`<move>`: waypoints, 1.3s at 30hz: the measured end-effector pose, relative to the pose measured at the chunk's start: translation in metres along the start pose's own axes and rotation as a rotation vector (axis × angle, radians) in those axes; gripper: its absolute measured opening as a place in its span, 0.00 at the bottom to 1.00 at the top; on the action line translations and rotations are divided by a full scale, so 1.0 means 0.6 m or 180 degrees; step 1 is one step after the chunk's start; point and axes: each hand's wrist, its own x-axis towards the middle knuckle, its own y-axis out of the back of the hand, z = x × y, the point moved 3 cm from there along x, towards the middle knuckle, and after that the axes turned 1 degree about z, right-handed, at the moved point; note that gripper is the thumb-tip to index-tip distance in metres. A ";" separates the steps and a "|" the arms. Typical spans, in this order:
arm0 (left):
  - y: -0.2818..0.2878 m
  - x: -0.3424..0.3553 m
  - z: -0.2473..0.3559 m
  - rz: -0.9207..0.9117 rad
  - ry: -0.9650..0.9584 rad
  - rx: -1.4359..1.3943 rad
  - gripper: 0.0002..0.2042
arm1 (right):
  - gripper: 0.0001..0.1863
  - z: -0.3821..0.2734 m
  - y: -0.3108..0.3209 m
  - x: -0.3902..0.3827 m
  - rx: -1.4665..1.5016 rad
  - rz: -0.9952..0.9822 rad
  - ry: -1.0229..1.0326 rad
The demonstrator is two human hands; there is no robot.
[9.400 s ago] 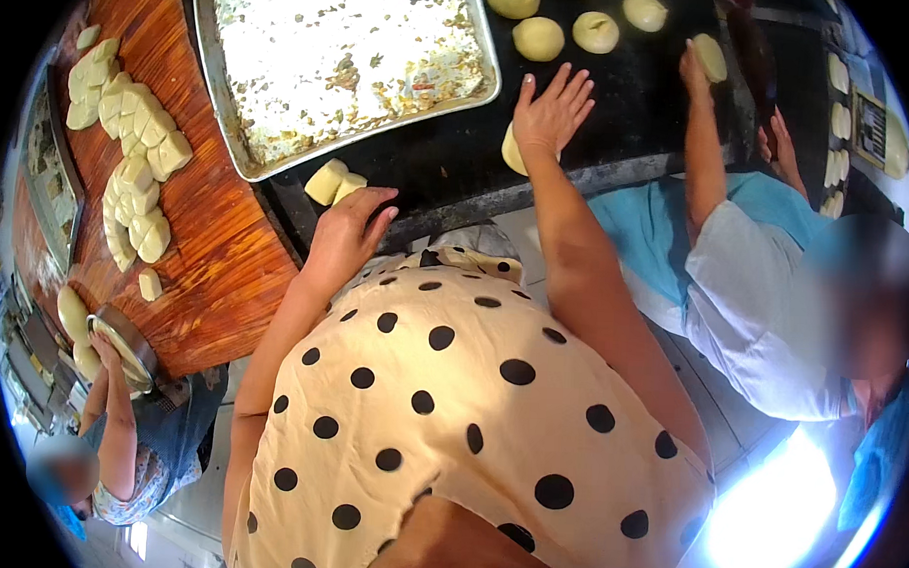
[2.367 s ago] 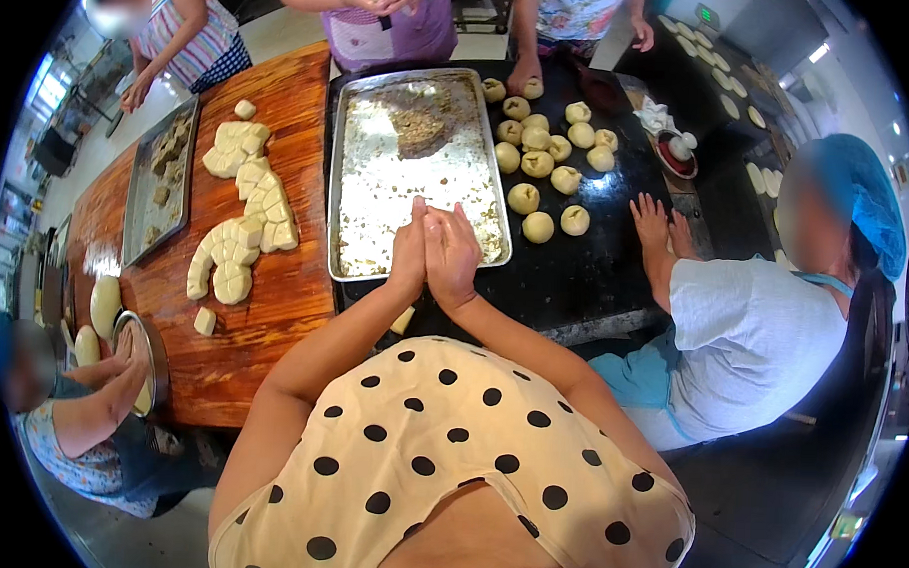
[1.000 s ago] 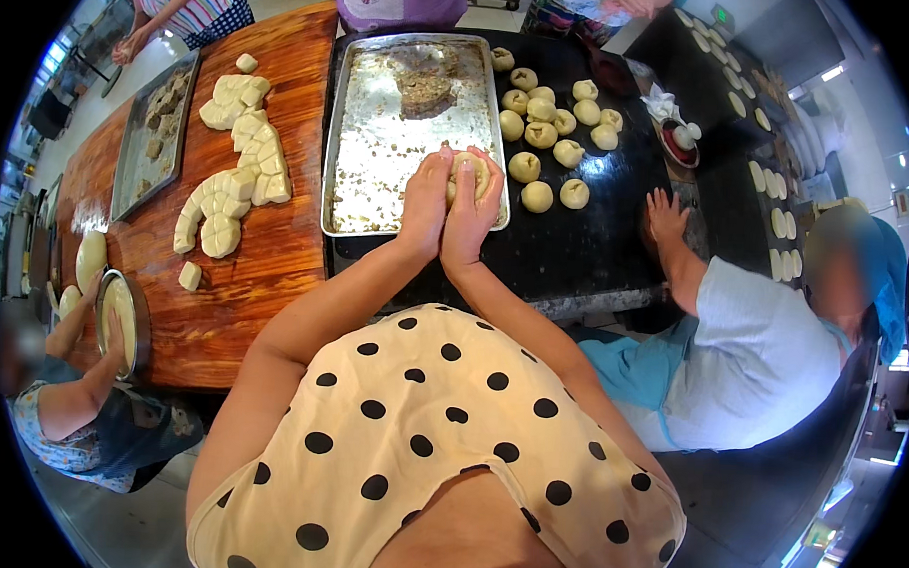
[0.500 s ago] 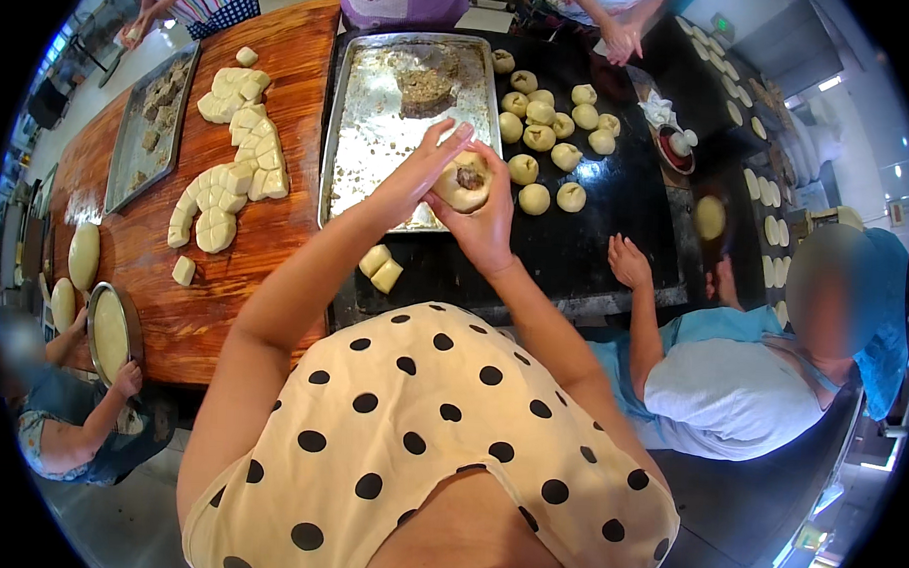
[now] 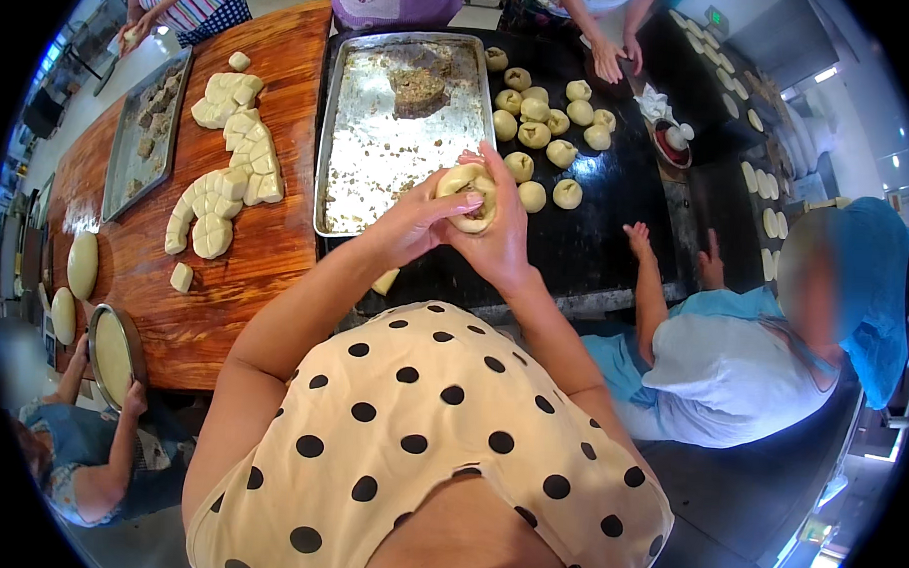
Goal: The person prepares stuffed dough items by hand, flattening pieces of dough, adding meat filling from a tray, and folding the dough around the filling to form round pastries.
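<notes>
Both my hands work on one dough bun point(image 5: 484, 207), cupped over the near right corner of the metal tray. My left hand point(image 5: 414, 222) closes on its left side, thumb laid across the open top. Wrapped around the right and underside is my right hand point(image 5: 501, 241), fingers pointing up. The dough wall rises around a hollow; the filling inside is mostly hidden by my thumb. On the tray point(image 5: 355, 130) sits a brown lump of crumbly filling point(image 5: 418, 92), with crumbs around it. Below my left wrist a piece of cut dough point(image 5: 386, 281) shows partly.
Several gathered dough buns point(image 5: 534, 136) stand on the black surface to the right. Cut dough pieces point(image 5: 251, 147) lie on the wooden table point(image 5: 273, 308), beside another filling tray point(image 5: 144, 138). A person at left holds a round pan point(image 5: 115, 357); others stand around the table.
My hands have come slightly nearer with the bun, and my left thumb now lies over its opening. The person at right has spread both hands; a round dough piece seen near them is gone.
</notes>
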 end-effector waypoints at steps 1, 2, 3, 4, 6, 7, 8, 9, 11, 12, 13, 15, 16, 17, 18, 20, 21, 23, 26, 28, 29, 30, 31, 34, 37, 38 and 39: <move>0.005 -0.004 0.007 -0.0078 0.0159 0.0187 0.31 | 0.54 -0.007 0.005 -0.002 0.0094 -0.0079 0.0062; 0.010 -0.005 0.022 -0.0176 0.0309 0.0384 0.31 | 0.55 -0.015 0.017 0.000 0.0176 -0.0145 0.0140; 0.011 -0.007 0.028 -0.0274 0.0460 0.0580 0.31 | 0.53 -0.022 0.020 -0.001 0.0326 -0.0184 0.0118; 0.001 -0.006 0.025 -0.0271 0.0542 0.0627 0.31 | 0.51 -0.029 0.025 0.004 0.0464 -0.0228 0.0120; -0.013 -0.007 0.023 -0.0367 0.0463 0.0332 0.32 | 0.46 -0.032 0.031 0.005 -0.0153 -0.0185 0.0451; -0.016 -0.009 0.022 -0.0408 0.0445 0.0199 0.32 | 0.44 -0.033 0.031 0.005 -0.0445 -0.0144 0.0606; -0.015 -0.007 0.019 -0.0387 0.0398 0.0245 0.32 | 0.35 -0.038 0.028 0.009 -0.0458 0.0082 0.0767; -0.008 -0.003 0.015 -0.0291 0.0437 0.0396 0.31 | 0.34 -0.037 0.024 0.010 -0.0411 0.0167 0.0865; -0.004 0.004 0.012 -0.0112 0.0499 0.0654 0.31 | 0.32 -0.034 0.023 0.010 -0.0348 0.0301 0.1056; -0.004 0.002 0.013 -0.0126 0.0562 0.0890 0.29 | 0.29 -0.034 0.025 0.008 -0.0284 0.0300 0.0986; -0.017 -0.005 0.029 -0.0143 0.0614 0.1138 0.28 | 0.27 -0.036 0.027 0.007 -0.0220 0.0305 0.0930; -0.019 -0.002 0.035 -0.0036 0.0166 0.1600 0.25 | 0.21 -0.038 0.031 0.006 0.0183 0.0458 0.0608; -0.011 0.004 0.030 0.0094 -0.0343 0.1832 0.25 | 0.18 -0.040 0.029 0.007 0.0540 0.0613 0.0357; -0.016 0.005 0.030 0.0220 -0.0832 0.2050 0.25 | 0.15 -0.038 0.026 0.006 0.0897 0.0769 0.0080; -0.034 0.005 0.023 0.0631 -0.1378 0.2518 0.26 | 0.13 -0.030 0.015 0.013 0.1079 0.0825 0.0124; -0.036 0.005 0.025 0.0773 -0.1144 0.2766 0.26 | 0.16 -0.036 0.002 0.010 0.1187 0.0958 -0.0109; -0.036 0.006 0.025 0.0845 -0.1025 0.2888 0.25 | 0.17 -0.041 0.000 0.007 0.1240 0.1024 -0.0225; -0.040 0.004 0.026 0.0797 -0.1244 0.2879 0.27 | 0.22 -0.050 -0.002 0.009 0.1351 0.1016 -0.0203; -0.049 0.003 0.034 0.0633 -0.1077 0.2435 0.32 | 0.26 -0.065 -0.006 0.024 0.0769 0.1189 0.0076; -0.050 -0.011 0.049 0.0432 -0.0300 0.1553 0.38 | 0.28 -0.085 -0.017 0.030 -0.0047 0.1133 0.0439; -0.037 -0.010 0.050 0.0461 -0.0466 0.1500 0.40 | 0.29 -0.091 -0.018 0.033 -0.0299 0.0969 0.0656; -0.018 -0.002 0.045 0.0490 -0.0631 0.1448 0.41 | 0.30 -0.077 0.000 0.031 -0.0271 0.0505 0.0910; -0.011 0.001 0.042 0.0504 -0.0774 0.1391 0.43 | 0.31 -0.069 0.008 0.026 -0.0251 0.0050 0.1139; -0.060 -0.018 0.068 0.0378 -0.0134 0.0179 0.43 | 0.19 -0.047 0.012 0.017 0.0408 0.0275 0.1039; -0.050 -0.010 0.039 0.0367 -0.0002 -0.0517 0.38 | 0.12 -0.040 0.003 0.010 0.0959 0.0586 0.0612; -0.032 -0.003 0.015 0.0400 -0.0005 -0.0768 0.36 | 0.11 -0.040 -0.004 0.009 0.1066 0.0663 0.0386; -0.016 0.007 -0.013 0.0407 0.0011 -0.1026 0.34 | 0.11 -0.038 -0.005 0.007 0.1145 0.0755 0.0154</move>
